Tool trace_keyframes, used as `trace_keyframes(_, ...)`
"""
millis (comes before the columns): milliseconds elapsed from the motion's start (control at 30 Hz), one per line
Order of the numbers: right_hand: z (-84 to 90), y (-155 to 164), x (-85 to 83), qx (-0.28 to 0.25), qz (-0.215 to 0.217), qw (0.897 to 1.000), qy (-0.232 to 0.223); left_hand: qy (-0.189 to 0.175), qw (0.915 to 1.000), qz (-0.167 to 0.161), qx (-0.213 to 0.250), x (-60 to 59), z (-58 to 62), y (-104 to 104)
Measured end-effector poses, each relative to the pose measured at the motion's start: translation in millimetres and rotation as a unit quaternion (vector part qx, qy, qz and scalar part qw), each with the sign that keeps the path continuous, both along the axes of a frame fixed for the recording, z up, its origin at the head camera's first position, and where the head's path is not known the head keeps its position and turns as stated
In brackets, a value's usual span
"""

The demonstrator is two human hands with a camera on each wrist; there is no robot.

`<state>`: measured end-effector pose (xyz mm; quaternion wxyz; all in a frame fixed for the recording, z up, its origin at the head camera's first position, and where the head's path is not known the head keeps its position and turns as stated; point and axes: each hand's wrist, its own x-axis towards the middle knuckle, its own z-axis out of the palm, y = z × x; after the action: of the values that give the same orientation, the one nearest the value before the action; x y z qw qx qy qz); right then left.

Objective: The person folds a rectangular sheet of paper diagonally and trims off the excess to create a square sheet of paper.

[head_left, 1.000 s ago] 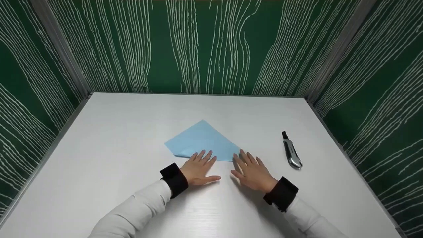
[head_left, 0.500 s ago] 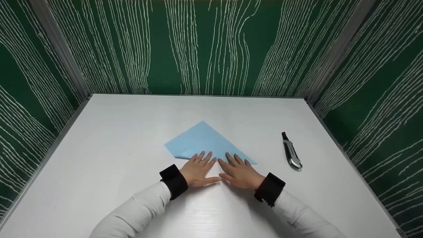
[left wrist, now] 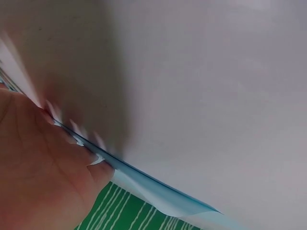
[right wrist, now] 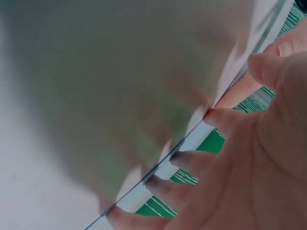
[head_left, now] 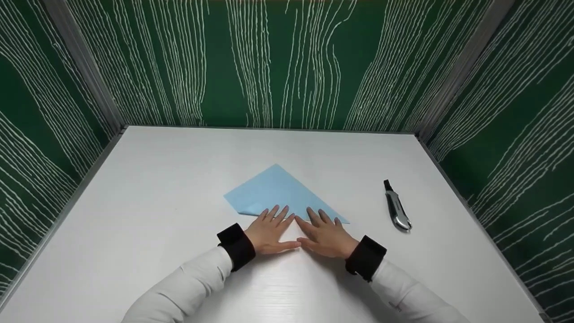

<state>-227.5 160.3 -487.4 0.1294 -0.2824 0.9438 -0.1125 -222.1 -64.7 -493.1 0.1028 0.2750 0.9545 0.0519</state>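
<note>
A sheet of light blue paper, folded into a rough triangle, lies on the white table with its long folded edge toward the person. My left hand rests on the near edge, fingers spread and straight; its fingertips touch the paper. Beside it my right hand lies flat too, fingertips on the paper's right part. Both thumbs almost meet below the edge. In the left wrist view the blue paper bulges a little along its fold. The right wrist view shows the spread fingers along the paper's edge.
A grey and black utility knife lies on the white table to the right of the paper. Green walls with white wavy lines stand behind and at both sides. Black bands circle the wrists.
My right hand has slid left along the paper's near edge, to beside the left hand, uncovering the paper's right corner. In the last half second both hands have stayed nearly still.
</note>
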Motion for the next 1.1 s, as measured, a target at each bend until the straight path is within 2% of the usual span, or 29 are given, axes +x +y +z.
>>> trace_keyframes(367, -4.2, 2.4, 1.1, -0.006, -0.004, 1.0, -0.006, -0.026, 0.9995, -0.004, 0.016, 1.6, -0.2, -8.9)
trace_keyframes(800, 1.3, 1.1, 1.5, -0.014, -0.004, 1.0, -0.017, -0.051, 0.9976, 0.023, 0.041, 8.2, 6.5, -38.1)
trace_keyframes(1100, 0.3, 2.2, -1.0, -0.015, 0.003, 1.0, -0.012, -0.066, 0.9955, 0.041, 0.055, 9.0, 3.9, -59.3)
